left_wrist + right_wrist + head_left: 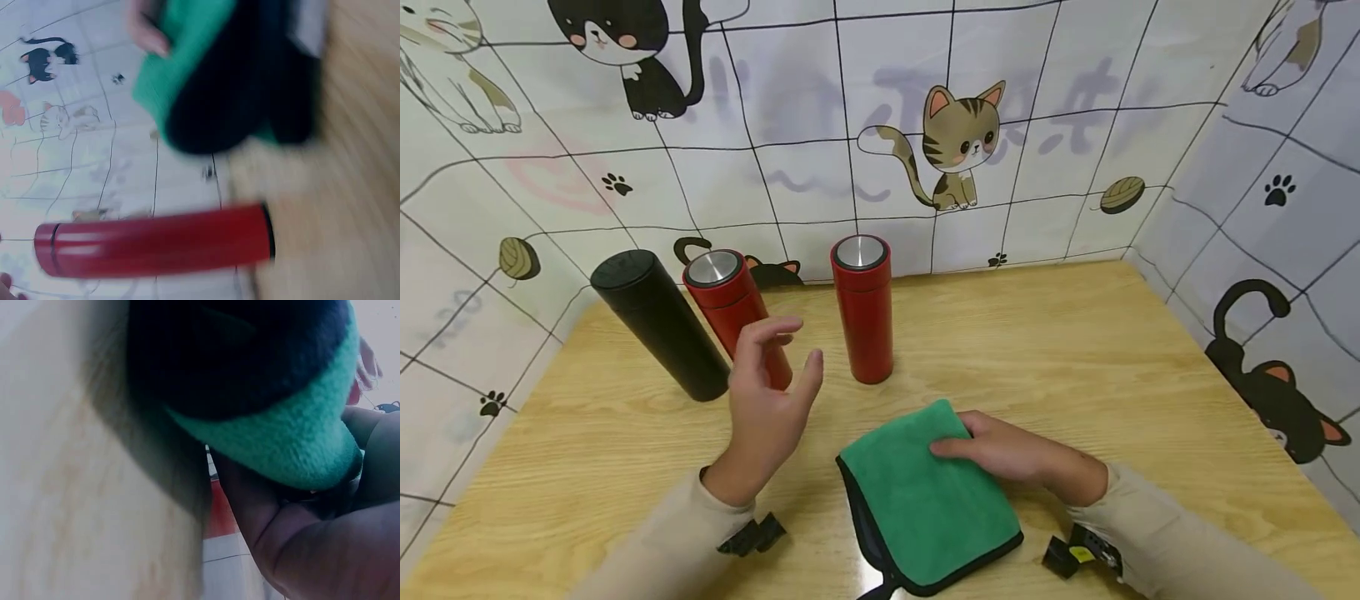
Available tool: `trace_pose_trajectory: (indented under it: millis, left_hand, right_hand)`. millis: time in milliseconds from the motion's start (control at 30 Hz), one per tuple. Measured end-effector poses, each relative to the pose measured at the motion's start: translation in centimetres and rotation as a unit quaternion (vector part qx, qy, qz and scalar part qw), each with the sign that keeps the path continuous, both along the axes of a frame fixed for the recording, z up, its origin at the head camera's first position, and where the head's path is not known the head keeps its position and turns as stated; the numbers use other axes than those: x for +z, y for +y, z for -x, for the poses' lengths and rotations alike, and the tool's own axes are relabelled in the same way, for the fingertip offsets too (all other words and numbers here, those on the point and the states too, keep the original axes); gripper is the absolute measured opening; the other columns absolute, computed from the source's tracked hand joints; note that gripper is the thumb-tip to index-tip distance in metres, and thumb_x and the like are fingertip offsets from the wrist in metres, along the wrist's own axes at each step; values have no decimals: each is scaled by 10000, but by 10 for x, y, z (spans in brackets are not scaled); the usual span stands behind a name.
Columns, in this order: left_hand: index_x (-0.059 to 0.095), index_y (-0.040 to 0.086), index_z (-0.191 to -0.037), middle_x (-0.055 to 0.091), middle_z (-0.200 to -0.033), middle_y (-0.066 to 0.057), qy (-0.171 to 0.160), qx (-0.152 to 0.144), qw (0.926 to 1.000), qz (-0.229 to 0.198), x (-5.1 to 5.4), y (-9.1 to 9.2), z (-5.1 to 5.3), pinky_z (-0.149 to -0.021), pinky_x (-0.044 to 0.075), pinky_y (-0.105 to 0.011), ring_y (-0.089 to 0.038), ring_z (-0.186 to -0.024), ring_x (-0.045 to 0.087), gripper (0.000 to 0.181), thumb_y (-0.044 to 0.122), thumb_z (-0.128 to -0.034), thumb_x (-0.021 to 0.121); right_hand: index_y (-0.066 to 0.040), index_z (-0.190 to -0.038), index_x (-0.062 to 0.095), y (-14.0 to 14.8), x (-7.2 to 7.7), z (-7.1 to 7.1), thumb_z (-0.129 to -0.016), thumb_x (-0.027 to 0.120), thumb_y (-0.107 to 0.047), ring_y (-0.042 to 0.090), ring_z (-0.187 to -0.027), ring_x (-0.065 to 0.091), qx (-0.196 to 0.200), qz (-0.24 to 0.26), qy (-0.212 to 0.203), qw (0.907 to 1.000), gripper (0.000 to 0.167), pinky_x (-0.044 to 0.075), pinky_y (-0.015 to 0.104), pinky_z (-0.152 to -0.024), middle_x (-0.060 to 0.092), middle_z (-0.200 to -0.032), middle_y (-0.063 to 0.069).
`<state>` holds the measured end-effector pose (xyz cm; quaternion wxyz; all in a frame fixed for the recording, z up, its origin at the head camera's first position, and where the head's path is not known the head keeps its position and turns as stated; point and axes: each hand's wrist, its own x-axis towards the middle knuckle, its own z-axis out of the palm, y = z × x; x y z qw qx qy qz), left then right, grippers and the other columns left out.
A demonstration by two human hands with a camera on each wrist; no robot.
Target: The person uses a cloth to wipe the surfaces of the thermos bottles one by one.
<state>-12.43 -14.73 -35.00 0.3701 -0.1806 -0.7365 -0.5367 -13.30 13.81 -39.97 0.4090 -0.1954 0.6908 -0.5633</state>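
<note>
A folded green cloth point(925, 492) with black edging is held by my right hand point(1007, 450), thumb on top and the other fingers underneath. In the right wrist view the green cloth point(300, 437) curves over the fingers, its dark edge facing the camera. My left hand point(767, 408) is raised with thumb and fingers spread apart and bent, nothing between them. Behind it stands a red thermos point(722, 292) with a steel-topped lid, partly hidden by the fingers; whether they touch cannot be told. A second red thermos point(865, 325) stands upright to the right, apart from both hands.
A black thermos point(662, 325) stands at the far left beside the first red one. The wooden table point(1045, 350) meets walls covered in cat-print sheeting point(805, 183) at the back and sides. Dark straps with small black blocks sit on both wrists.
</note>
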Motion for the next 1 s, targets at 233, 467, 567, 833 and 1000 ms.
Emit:
trace_pose_trajectory:
  millis: [233, 467, 567, 833, 1000]
  left_hand:
    - [408, -45, -1361, 385, -1490, -191, 459, 1073, 9930, 169, -3, -25, -4, -1151, 372, -478, -295, -1428, 324, 628, 8, -803, 690]
    - [154, 48, -1553, 182, -1607, -66, -542, 983, 9924, -496, -1, -30, 1, -1228, 201, -517, -207, -1500, 173, 900, -58, -817, 662]
    - [68, 75, -1582, 135, -1633, -11, -921, 935, 9891, -663, -2, -34, 7, -1243, 202, -490, -172, -1519, 141, 962, -32, -837, 667]
    - [37, 313, -1573, 357, -1494, 21, -2191, 715, 9657, -1195, -16, -47, 31, -1114, 400, -503, -165, -1343, 384, 968, 155, -896, 711]
    - [143, 267, -1524, 413, -1432, -34, -2571, 799, 9552, -1226, -20, -50, 38, -1103, 404, -497, -203, -1300, 432, 838, 210, -912, 712]
  right_hand:
    - [-5, -1392, 524, 2, -2, -2, -1031, 540, -259, 175, -1055, 674, -23, 19, 25, 10000, 442, 563, 301, -884, 669, -1252, 120]
    - [-2, -1395, 520, 1, -1, -2, -1032, 539, -262, 174, -1052, 675, 25, 41, 46, 10000, 447, 563, 299, -884, 670, -1248, 122]
    - [-2, -1399, 515, 0, 1, -1, -1034, 534, -261, 181, -1059, 674, 47, 52, 41, 10000, 448, 564, 305, -888, 668, -1252, 126]
    - [-10, -1407, 510, -1, 0, -2, -1038, 530, -257, 189, -1074, 671, 41, 102, -31, 9999, 445, 564, 313, -897, 661, -1266, 127]
    - [-17, -1413, 507, 0, 0, -2, -1039, 530, -262, 191, -1085, 667, 41, 121, -41, 9999, 448, 562, 318, -907, 656, -1278, 125]
